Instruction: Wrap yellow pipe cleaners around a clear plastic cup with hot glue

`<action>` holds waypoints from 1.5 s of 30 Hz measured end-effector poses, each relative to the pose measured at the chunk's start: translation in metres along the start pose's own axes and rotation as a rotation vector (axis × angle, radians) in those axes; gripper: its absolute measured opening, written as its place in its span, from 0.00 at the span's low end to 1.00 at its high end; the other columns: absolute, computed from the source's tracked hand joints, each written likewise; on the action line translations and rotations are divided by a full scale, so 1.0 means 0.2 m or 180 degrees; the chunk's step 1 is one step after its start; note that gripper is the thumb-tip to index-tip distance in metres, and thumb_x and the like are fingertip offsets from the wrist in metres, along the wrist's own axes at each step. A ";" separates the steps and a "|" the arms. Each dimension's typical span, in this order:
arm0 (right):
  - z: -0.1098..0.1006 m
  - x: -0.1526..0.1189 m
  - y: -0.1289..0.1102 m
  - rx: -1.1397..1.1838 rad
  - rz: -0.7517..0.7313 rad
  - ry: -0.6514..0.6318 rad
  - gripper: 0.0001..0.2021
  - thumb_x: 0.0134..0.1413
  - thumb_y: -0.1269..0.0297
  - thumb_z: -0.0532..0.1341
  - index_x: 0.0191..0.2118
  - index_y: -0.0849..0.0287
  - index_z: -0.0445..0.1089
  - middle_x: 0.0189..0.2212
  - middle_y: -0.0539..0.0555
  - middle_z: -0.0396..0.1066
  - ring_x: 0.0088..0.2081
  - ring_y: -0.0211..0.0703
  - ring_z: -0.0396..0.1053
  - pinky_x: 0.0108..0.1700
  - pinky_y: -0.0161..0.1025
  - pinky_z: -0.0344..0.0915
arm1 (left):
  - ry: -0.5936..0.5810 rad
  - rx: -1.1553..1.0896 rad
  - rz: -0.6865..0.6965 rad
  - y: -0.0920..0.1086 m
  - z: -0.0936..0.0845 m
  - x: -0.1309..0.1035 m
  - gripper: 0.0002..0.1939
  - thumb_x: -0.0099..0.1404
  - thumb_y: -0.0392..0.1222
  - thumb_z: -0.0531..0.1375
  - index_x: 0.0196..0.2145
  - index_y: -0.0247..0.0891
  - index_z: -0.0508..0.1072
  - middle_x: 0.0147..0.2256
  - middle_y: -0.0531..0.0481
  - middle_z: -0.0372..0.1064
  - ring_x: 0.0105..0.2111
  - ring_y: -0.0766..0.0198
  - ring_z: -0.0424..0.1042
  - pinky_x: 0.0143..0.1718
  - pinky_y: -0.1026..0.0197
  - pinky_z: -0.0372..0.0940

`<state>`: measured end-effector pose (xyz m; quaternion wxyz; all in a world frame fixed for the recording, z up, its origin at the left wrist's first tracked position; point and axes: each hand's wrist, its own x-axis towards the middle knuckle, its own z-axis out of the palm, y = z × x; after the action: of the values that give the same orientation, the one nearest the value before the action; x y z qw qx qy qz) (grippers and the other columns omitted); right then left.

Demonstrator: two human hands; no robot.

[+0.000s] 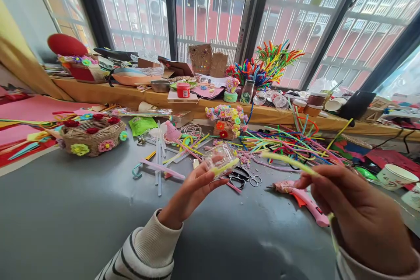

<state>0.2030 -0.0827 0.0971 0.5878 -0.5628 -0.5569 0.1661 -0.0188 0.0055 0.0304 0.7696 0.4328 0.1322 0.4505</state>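
Observation:
My left hand (195,188), near the middle of the view, holds a small clear plastic box (220,157) tilted above the table. A short pale yellow fuzzy strip (225,167) lies along the box's near edge. On the right, my right hand (354,210) pinches a yellow-green pipe cleaner (288,160) between thumb and fingers. Its free end points left towards the box, without touching it. Another length hangs below the right hand. Behind that hand lies a pink glue gun (308,203), partly covered by it.
Black-handled scissors (239,178) and small metal scissors (254,178) lie behind the left hand. Clear sticks (159,162) lie left of it. A woven basket (92,138) stands at left, scattered pipe cleaners (278,140) behind, paper cups (397,176) at right.

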 end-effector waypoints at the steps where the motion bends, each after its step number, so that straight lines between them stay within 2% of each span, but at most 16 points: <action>1: 0.04 0.00 0.02 0.0042 -0.0081 0.0056 0.09 0.46 0.56 0.58 0.28 0.56 0.68 0.21 0.50 0.69 0.21 0.33 0.61 0.21 0.28 0.61 | 0.0050 0.0034 0.0011 0.01 0.00 0.01 0.21 0.55 0.42 0.57 0.48 0.39 0.64 0.50 0.44 0.63 0.51 0.52 0.59 0.50 0.52 0.54; 5: 0.18 0.02 0.11 0.0092 -0.0702 0.0160 0.08 0.46 0.59 0.59 0.24 0.56 0.69 0.24 0.50 0.65 0.25 0.34 0.61 0.26 0.31 0.61 | 0.0162 0.0162 -0.0007 0.02 -0.01 0.02 0.23 0.54 0.40 0.58 0.49 0.39 0.62 0.49 0.44 0.63 0.51 0.53 0.59 0.52 0.51 0.52; 9: 0.23 0.02 0.20 0.0308 -0.0684 0.0269 0.04 0.48 0.65 0.58 0.26 0.56 0.68 0.25 0.49 0.63 0.25 0.34 0.62 0.26 0.34 0.60 | 0.0090 0.0182 -0.0183 0.01 -0.03 0.03 0.24 0.53 0.39 0.60 0.49 0.40 0.62 0.51 0.45 0.62 0.51 0.56 0.59 0.53 0.56 0.50; 16: 0.25 -0.03 0.21 0.0558 -0.0326 0.0480 0.03 0.48 0.67 0.58 0.30 0.56 0.68 0.22 0.49 0.66 0.22 0.33 0.61 0.21 0.31 0.57 | 0.0103 0.0078 -0.0345 -0.02 -0.04 0.01 0.28 0.48 0.40 0.63 0.48 0.38 0.64 0.50 0.44 0.62 0.50 0.54 0.60 0.52 0.56 0.51; 21: 0.25 -0.05 0.21 0.0527 -0.0144 0.0523 0.04 0.48 0.67 0.58 0.32 0.55 0.68 0.24 0.49 0.69 0.22 0.34 0.61 0.24 0.33 0.59 | 0.0064 -0.0023 -0.0300 -0.02 -0.02 0.01 0.24 0.50 0.41 0.61 0.46 0.37 0.65 0.48 0.43 0.64 0.49 0.55 0.62 0.50 0.57 0.53; 26: 0.26 -0.03 0.23 0.0282 -0.0592 0.0315 0.04 0.48 0.66 0.57 0.26 0.56 0.68 0.22 0.50 0.65 0.26 0.36 0.61 0.25 0.33 0.57 | 0.0013 -0.0147 -0.0308 -0.04 -0.01 -0.01 0.22 0.55 0.40 0.57 0.48 0.36 0.64 0.48 0.44 0.65 0.49 0.55 0.62 0.51 0.56 0.53; 30: 0.26 -0.02 0.24 0.0195 -0.0958 0.0101 0.04 0.47 0.71 0.58 0.27 0.55 0.68 0.23 0.50 0.65 0.26 0.36 0.62 0.25 0.33 0.58 | 0.0009 -0.0220 -0.0269 -0.05 -0.01 -0.02 0.21 0.55 0.40 0.57 0.47 0.36 0.64 0.48 0.44 0.65 0.49 0.56 0.62 0.51 0.56 0.52; 33: 0.25 -0.02 0.25 0.0211 -0.1025 -0.0014 0.05 0.47 0.72 0.58 0.29 0.55 0.68 0.24 0.50 0.65 0.27 0.36 0.62 0.25 0.33 0.58 | 0.0017 -0.0137 -0.0306 -0.05 -0.01 -0.03 0.20 0.54 0.40 0.58 0.46 0.35 0.64 0.46 0.43 0.66 0.47 0.57 0.64 0.50 0.57 0.53; 40: 0.27 -0.05 0.23 0.0038 -0.0841 0.0142 0.05 0.46 0.71 0.58 0.29 0.54 0.70 0.24 0.50 0.66 0.26 0.37 0.61 0.25 0.35 0.55 | 0.0594 0.0224 -0.0220 -0.04 0.03 -0.03 0.24 0.51 0.39 0.61 0.46 0.36 0.62 0.46 0.43 0.66 0.47 0.55 0.63 0.49 0.56 0.53; 45: 0.27 -0.06 0.24 0.0040 -0.0950 0.0029 0.06 0.46 0.73 0.58 0.28 0.53 0.69 0.25 0.50 0.66 0.28 0.39 0.63 0.28 0.37 0.57 | 0.0926 0.0307 -0.0334 -0.04 0.03 -0.03 0.22 0.52 0.42 0.60 0.44 0.35 0.63 0.44 0.43 0.66 0.46 0.53 0.63 0.47 0.55 0.56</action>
<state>0.1739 -0.0516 0.0372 0.6119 -0.4708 -0.6307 0.0778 -0.0137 -0.0050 0.0269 0.7431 0.3919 0.2862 0.4607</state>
